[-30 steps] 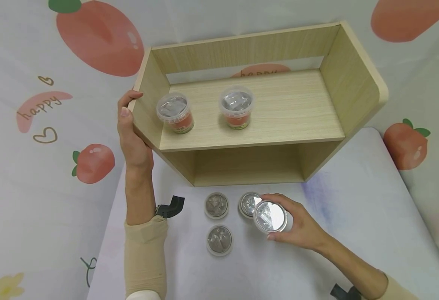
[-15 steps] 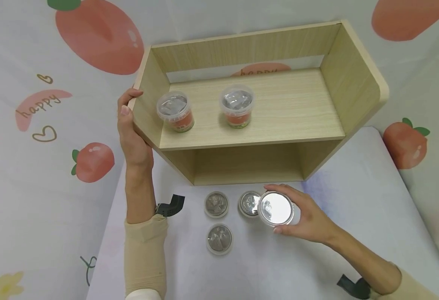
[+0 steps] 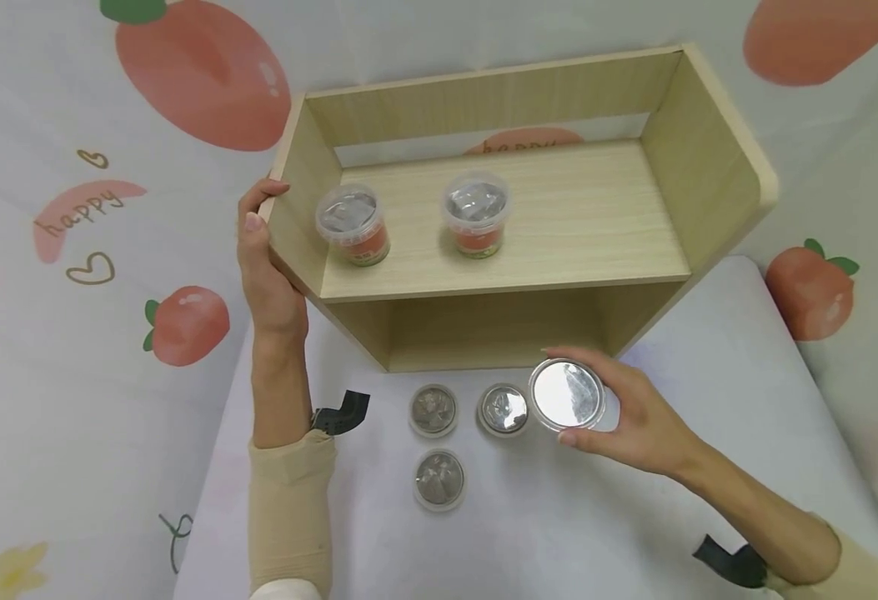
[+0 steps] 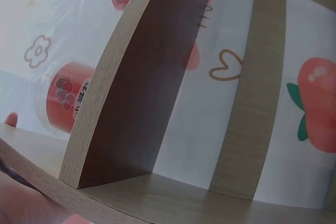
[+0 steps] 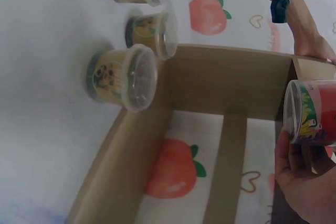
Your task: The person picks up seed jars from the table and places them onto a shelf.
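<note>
My left hand grips the left side panel of a light wooden two-tier shelf. My right hand holds a plastic cup, its thumb and fingers on opposite sides. From the head its shiny silver top shows; the right wrist view reveals the red fruit label on this cup. It is in the air before the shelf's lower tier. On the upper tier stand two red-labelled cups with clear lids, a left cup and a middle cup. The left wrist view catches one red cup past the board.
Three cups stand on the white table in front of the shelf: a left cup, a right cup and a nearer cup. Their labels look yellowish in the right wrist view. A fruit-printed cloth hangs behind and beside the shelf.
My right hand has moved right and toward the shelf with the cup, uncovering the right cup on the table. My left hand stays on the side panel.
</note>
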Tool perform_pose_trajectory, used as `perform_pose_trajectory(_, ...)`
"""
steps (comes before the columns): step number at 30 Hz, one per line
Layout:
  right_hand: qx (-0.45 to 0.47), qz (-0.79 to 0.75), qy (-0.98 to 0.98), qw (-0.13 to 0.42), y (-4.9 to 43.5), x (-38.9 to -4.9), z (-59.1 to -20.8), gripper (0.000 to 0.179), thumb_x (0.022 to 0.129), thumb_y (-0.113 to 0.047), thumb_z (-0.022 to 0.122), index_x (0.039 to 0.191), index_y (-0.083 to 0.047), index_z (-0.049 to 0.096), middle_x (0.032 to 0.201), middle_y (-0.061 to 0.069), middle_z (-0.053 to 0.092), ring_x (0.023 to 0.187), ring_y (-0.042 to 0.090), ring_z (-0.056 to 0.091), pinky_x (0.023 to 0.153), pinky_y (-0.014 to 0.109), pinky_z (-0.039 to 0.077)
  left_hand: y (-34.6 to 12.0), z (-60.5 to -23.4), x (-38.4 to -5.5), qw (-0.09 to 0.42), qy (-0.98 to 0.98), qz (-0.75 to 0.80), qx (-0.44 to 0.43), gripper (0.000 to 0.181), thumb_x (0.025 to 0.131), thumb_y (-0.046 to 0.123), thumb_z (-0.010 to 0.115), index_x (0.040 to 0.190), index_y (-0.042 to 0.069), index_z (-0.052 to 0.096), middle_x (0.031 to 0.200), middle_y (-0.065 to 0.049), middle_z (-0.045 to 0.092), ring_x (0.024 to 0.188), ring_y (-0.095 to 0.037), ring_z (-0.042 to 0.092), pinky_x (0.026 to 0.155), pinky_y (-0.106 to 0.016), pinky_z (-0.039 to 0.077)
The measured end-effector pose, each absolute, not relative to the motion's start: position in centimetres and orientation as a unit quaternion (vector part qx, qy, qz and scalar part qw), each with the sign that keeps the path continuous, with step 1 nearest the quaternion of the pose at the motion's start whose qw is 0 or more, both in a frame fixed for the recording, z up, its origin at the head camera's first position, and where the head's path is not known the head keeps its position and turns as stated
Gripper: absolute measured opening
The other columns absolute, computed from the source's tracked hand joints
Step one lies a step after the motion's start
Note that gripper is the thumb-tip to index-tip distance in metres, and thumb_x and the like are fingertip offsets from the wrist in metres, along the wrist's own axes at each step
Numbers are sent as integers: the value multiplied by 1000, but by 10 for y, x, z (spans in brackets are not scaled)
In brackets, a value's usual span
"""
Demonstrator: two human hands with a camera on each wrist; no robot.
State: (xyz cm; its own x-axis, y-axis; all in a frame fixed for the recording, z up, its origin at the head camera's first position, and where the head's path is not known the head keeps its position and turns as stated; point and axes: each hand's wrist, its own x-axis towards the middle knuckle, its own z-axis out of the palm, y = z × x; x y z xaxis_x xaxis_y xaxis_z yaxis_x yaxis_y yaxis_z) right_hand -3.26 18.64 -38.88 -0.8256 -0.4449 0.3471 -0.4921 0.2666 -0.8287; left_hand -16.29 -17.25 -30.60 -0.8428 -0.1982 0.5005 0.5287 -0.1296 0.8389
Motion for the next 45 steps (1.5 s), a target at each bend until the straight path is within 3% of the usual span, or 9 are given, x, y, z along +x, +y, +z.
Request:
perform_pose_trajectory(14,304,538,-786,-6,189,-44,-358,86,66,7,85,143,-7,48,133,-1,60,111,12,60,93,18,46,-173,-307,-162,253,-619,-730,-144,43,96,36,32,121,15,60,142,-10,46,126,-30,45,96,-37,41)
perform_pose_trajectory(22,321,548,-773,-10,194,-56,-334,87,69,15,80,146,-5,44,131,3,61,113,13,60,99,20,43,-174,-306,-163,257,-622,-725,-150,44,96,37,32,121,14,60,141,-11,47,128,-30,43,99,-39,39)
perform_pose_trajectory(30,329,520,-787,31,204,-72,-314,89,66,20,78,146,-1,43,137,6,53,119,12,54,101,17,41,-174,-306,-163,257,-621,-724,-156,43,96,38,33,121,14,60,141,-11,47,128,-31,43,97,-38,39)
perform_pose_trajectory(36,328,527,-783,37,212,-85,-301,85,67,21,76,143,1,46,136,6,57,118,14,55,99,17,43,-174,-306,-162,256,-620,-725,-155,44,96,39,33,121,14,60,142,-11,46,127,-31,43,96,-38,40)
perform_pose_trajectory(45,311,638,-704,-3,216,-104,-289,75,78,22,64,147,0,43,142,13,48,120,20,49,100,17,40,-174,-307,-163,258,-623,-721,-156,44,96,39,33,121,14,60,141,-11,47,128,-31,43,97,-39,40)
